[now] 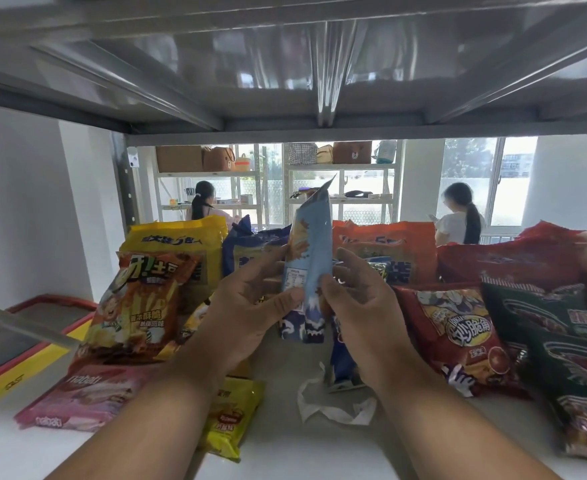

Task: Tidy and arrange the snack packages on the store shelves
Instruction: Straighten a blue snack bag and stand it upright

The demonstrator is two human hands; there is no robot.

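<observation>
Above the white shelf (278, 441), both my hands clamp one light-blue snack bag (308, 271) upright, left hand (250, 303) and right hand (361, 306) pinching its sides amid other packets.

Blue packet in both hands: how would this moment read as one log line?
step: arranging snacks | left hand: grips blue packet | right hand: grips it too | packet: upright, above shelf

Two people (204, 202) (460, 214) stand near far racks (340, 168); crumpled paper (333, 403) lies close
</observation>
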